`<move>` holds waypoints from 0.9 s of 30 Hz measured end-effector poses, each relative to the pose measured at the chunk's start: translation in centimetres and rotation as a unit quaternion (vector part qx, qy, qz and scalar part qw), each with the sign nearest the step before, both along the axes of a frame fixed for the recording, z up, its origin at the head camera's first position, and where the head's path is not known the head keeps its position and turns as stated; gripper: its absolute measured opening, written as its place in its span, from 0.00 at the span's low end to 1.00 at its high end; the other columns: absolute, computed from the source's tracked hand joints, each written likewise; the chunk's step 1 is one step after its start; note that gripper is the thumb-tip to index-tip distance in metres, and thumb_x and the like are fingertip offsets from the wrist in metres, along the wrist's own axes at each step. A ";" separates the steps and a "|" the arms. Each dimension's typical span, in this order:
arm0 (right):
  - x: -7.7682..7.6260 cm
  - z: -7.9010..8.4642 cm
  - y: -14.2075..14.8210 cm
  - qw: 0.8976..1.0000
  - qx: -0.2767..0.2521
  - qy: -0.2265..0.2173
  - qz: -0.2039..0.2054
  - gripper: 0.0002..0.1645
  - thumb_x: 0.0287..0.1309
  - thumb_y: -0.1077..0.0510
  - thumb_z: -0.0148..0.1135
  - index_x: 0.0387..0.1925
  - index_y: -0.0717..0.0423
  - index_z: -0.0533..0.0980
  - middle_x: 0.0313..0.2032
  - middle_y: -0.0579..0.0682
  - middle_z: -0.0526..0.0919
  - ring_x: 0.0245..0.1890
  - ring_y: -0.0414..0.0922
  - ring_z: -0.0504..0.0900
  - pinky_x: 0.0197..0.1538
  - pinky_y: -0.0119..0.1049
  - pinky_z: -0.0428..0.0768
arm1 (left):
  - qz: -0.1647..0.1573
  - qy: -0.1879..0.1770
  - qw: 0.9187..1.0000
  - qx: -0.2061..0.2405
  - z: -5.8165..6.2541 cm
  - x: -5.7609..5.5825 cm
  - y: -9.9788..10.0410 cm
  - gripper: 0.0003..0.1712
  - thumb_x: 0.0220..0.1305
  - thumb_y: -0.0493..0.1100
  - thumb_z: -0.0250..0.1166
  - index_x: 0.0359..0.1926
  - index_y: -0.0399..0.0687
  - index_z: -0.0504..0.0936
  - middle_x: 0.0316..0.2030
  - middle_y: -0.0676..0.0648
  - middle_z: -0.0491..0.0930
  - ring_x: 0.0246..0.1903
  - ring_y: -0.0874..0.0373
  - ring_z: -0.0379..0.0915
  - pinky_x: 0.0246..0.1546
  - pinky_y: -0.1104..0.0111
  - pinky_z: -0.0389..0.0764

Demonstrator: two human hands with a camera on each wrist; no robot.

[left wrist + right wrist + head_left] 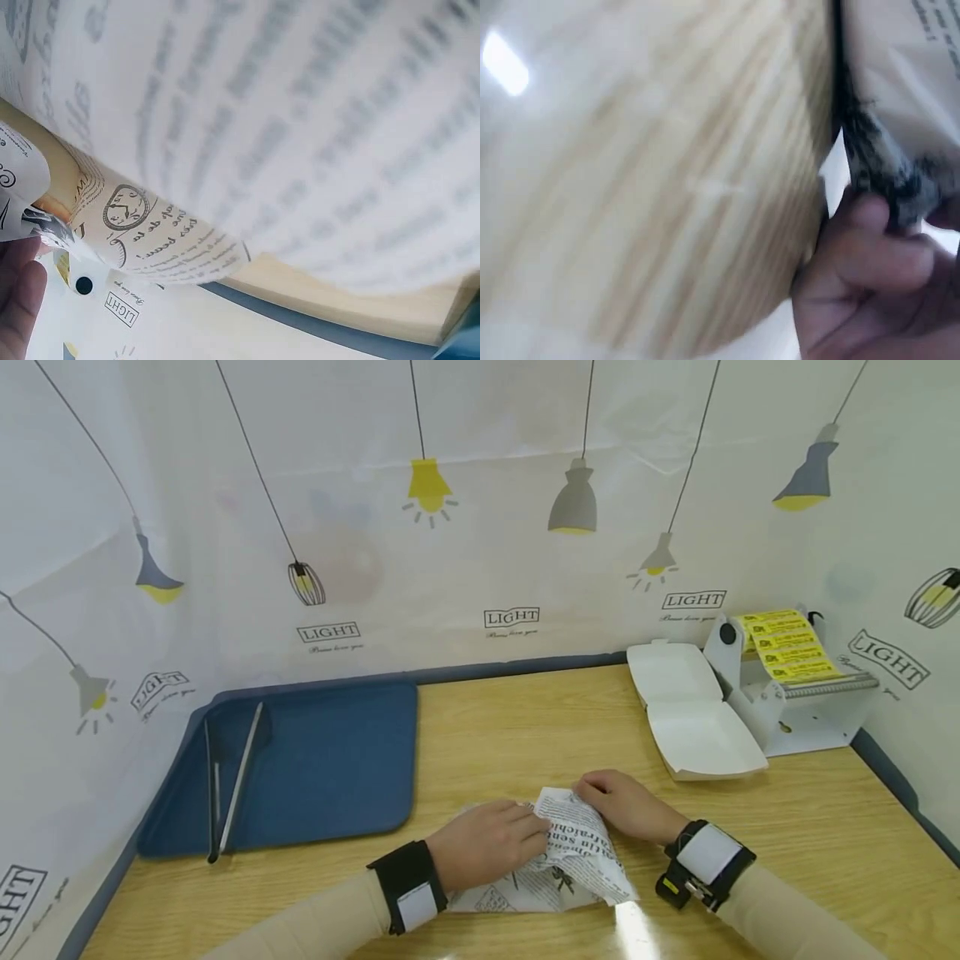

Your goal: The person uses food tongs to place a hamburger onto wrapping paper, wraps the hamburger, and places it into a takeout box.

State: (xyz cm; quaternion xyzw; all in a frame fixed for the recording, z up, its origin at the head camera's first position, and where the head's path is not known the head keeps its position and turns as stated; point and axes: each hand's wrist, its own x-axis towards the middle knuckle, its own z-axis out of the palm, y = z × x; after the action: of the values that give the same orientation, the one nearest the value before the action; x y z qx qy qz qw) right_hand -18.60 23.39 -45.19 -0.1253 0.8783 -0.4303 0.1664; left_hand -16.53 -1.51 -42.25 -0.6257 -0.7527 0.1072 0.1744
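Lamp-printed walls [480,556] border the wooden tabletop [510,727], blue tray [341,760] left; left fingers [534,845] and right fingers [889,262] grip printed paper [577,839].

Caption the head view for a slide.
Left hand and right hand handle printed paper on a wooden table, tray and tongs at left, open box and label dispenser at right.

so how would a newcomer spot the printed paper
On the wooden table, look right of the blue tray. The left hand and right hand are on the printed paper. Its black lettering distinguishes it from the plain white box.
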 end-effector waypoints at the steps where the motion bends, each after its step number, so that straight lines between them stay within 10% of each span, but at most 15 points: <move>1: 0.0 -0.1 0.1 1.000 -0.004 0.002 0.001 0.21 0.70 0.47 0.44 0.27 0.54 0.74 0.21 0.46 0.67 0.22 0.41 0.66 0.26 0.32 0.65 | 0.000 -0.011 1.000 0.010 -0.1 0.0 0.0 0.14 0.66 0.41 0.58 0.52 0.51 0.77 0.51 0.53 0.77 0.51 0.63 0.72 0.54 0.72 0.71; 10: 0.6 -0.2 -0.1 0.996 0.030 0.080 -0.024 0.12 0.66 0.48 0.52 0.31 0.49 0.74 0.27 0.43 0.75 0.26 0.39 0.72 0.29 0.31 0.71 | -0.005 -0.047 0.998 0.036 -0.7 0.0 -0.2 0.17 0.64 0.42 0.61 0.54 0.52 0.79 0.43 0.56 0.79 0.44 0.66 0.73 0.47 0.75 0.74; 16: 4.4 2.1 1.3 0.978 0.091 0.185 -0.017 0.19 0.58 0.36 0.56 0.25 0.43 0.67 0.21 0.38 0.68 0.19 0.33 0.66 0.21 0.27 0.66 | 0.008 -0.076 0.996 0.046 -0.3 0.0 0.2 0.15 0.63 0.42 0.61 0.52 0.53 0.81 0.41 0.56 0.77 0.41 0.67 0.71 0.43 0.76 0.73; 19: 7.3 3.1 2.0 0.951 0.153 0.257 0.074 0.23 0.49 0.29 0.60 0.21 0.38 0.64 0.17 0.32 0.60 0.16 0.29 0.59 0.19 0.24 0.60 | 0.014 -0.095 0.994 0.046 -0.1 -0.1 0.5 0.15 0.64 0.41 0.60 0.51 0.54 0.81 0.46 0.55 0.76 0.45 0.66 0.71 0.45 0.76 0.73; 25: 9.9 3.6 1.4 0.841 0.244 0.431 0.215 0.17 0.51 0.38 0.65 0.29 0.43 0.73 0.21 0.34 0.64 0.19 0.31 0.57 0.21 0.23 0.58 | 0.029 -0.105 0.994 0.033 0.2 -0.3 0.3 0.15 0.64 0.41 0.60 0.52 0.54 0.81 0.57 0.54 0.74 0.51 0.64 0.73 0.49 0.73 0.73; 27: 10.2 3.7 1.4 0.819 0.258 0.452 0.241 0.17 0.54 0.37 0.62 0.31 0.45 0.75 0.22 0.36 0.67 0.20 0.32 0.57 0.22 0.23 0.58 | 0.032 -0.103 0.994 0.029 0.2 -0.3 0.3 0.15 0.63 0.41 0.60 0.51 0.54 0.81 0.57 0.55 0.75 0.50 0.65 0.73 0.50 0.73 0.73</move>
State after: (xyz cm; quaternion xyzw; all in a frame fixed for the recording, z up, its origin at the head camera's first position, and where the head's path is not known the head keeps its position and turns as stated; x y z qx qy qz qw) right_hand -8.44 24.80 -41.52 -0.4662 0.8754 -0.0292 -0.1244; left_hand -16.81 -1.17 -42.10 -0.6037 -0.7891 0.0255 0.1103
